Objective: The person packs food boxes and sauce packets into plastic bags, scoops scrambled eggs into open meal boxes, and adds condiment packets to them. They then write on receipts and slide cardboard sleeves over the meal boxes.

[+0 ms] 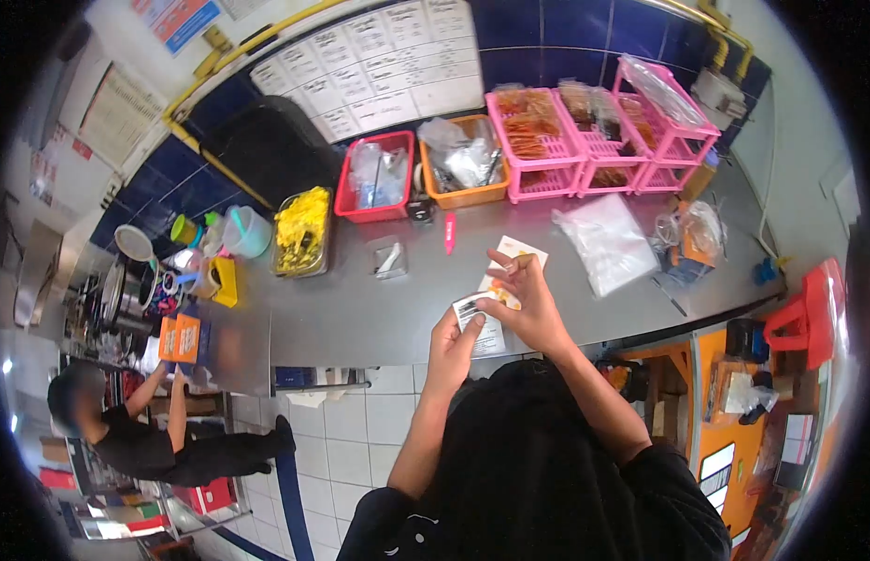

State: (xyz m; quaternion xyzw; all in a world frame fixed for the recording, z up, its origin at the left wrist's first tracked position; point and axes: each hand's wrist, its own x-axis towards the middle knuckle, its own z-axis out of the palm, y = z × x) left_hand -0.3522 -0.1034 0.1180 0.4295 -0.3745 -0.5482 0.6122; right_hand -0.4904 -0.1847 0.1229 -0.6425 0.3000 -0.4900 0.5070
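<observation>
Over the counter's front edge, my left hand (450,348) pinches a small white printed packet (489,335) with dark text. My right hand (528,304) has its thumb on the packet's top, where an orange-and-white part (503,294) shows; its other fingers are curled above. Beyond the fingers a white card with orange marks (523,251) lies on the steel counter (351,323). A pink marker (450,233) and a small clear container (389,259) are farther left. A stack of clear plastic bags (606,245) lies to the right.
Along the wall stand a tray of yellow food (302,234), a red basket (374,213), an orange basket (468,194) and pink racks (544,166) of packets. At the left, a person (141,435) holds orange boxes (180,338). A red stool (809,313) is at right.
</observation>
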